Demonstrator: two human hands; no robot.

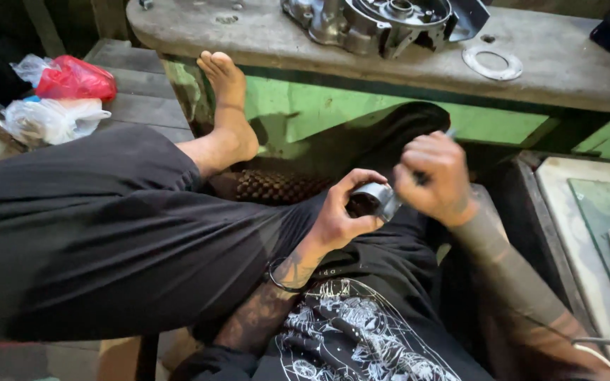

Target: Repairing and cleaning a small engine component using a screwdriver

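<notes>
Far left: red plastic bag (75, 79) and white plastic bag (49, 118) on floor planks, well apart from both hands. Centre: left hand (340, 212), fingers closed around short metal cylinder (374, 200), held over lap below counter (573, 67) front edge. Just beside: right hand (438, 176), fingers closed on thin tool (450, 132), touching cylinder rim. Above: engine casing (372, 21) near counter edge; flat metal ring (492, 63) to its right. Right: glass pane (605, 204).
</notes>
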